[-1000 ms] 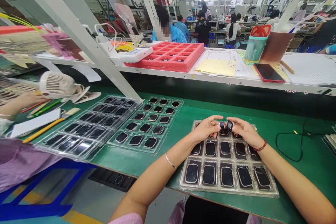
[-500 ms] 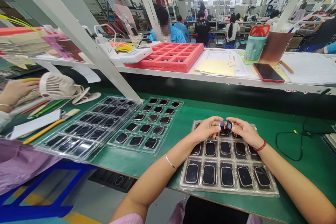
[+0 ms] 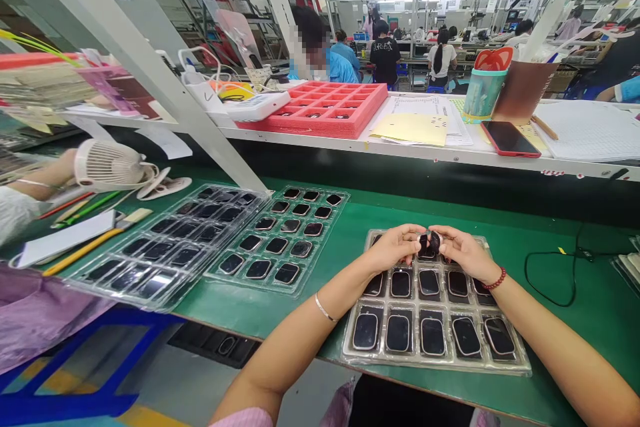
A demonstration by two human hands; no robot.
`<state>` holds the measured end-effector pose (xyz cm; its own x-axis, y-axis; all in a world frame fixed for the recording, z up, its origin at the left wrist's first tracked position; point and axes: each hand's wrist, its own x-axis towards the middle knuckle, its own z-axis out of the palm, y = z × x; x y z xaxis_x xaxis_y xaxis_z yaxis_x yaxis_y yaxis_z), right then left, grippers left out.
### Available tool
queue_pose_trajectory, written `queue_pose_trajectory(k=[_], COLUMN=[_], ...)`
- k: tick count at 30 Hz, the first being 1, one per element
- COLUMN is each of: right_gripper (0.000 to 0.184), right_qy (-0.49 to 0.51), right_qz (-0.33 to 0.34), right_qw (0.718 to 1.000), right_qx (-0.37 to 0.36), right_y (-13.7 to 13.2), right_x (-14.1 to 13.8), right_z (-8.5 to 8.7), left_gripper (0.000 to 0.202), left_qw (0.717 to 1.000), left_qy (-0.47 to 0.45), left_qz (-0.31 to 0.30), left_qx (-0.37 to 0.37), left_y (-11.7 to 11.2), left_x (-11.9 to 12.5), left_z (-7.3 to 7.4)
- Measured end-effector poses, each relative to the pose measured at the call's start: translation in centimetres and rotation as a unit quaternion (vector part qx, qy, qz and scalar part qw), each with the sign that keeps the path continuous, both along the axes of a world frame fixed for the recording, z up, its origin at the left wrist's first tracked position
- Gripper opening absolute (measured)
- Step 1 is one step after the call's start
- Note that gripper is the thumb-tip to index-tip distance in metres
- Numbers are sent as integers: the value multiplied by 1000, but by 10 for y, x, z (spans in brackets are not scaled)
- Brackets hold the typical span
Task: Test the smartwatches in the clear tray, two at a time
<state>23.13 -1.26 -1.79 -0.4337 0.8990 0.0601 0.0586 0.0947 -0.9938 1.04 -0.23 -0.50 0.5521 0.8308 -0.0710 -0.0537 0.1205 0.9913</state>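
Above the far rows of a clear plastic tray (image 3: pixel 350 353), my two hands meet at the fingertips. A small dark watch part (image 3: pixel 423 241) is pinched in my left hand (image 3: pixel 399 247), whose fingers are closed. Another small dark watch part (image 3: pixel 435 241) is gripped by the closed fingers of my right hand (image 3: pixel 464 251). The two parts are almost touching; fingers cover much of both. Below them, rectangular watch screens (image 3: pixel 433 336) with light metal rims lie in the tray's compartments, and my hands hide some of the far ones.
Left of me lie a second tray (image 3: pixel 254 285) of watch screens and a stack of clear trays (image 3: pixel 165 303). A white fan (image 3: pixel 107 163) stands near a co-worker's arm (image 3: pixel 43 180). A shelf (image 3: pixel 350 147) crosses behind, holding a red foam tray (image 3: pixel 370 117). A black cable (image 3: pixel 550 253) lies at right.
The two parts in my hands have turned and come closer together; their purple and patterned faces no longer show. The co-worker's hand at left has moved behind the fan.
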Motion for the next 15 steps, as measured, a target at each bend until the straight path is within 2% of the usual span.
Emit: queue_pose_trajectory(k=[6, 12, 15], right_gripper=[50, 36, 38], right_qy=[51, 16, 10], right_qz=[-35, -11, -2], right_qw=[997, 1000, 1000], right_qx=[-52, -25, -16], right_y=[1, -3, -4], right_x=[-3, -6, -7], right_z=[2, 5, 7], left_gripper=[52, 47, 49], left_qw=[997, 996, 996], left_qy=[-1, 36, 41], left_qz=[78, 72, 68], left_qx=[12, 35, 41], left_y=[-1, -2, -2], left_x=[2, 3, 2], left_z=[6, 5, 5])
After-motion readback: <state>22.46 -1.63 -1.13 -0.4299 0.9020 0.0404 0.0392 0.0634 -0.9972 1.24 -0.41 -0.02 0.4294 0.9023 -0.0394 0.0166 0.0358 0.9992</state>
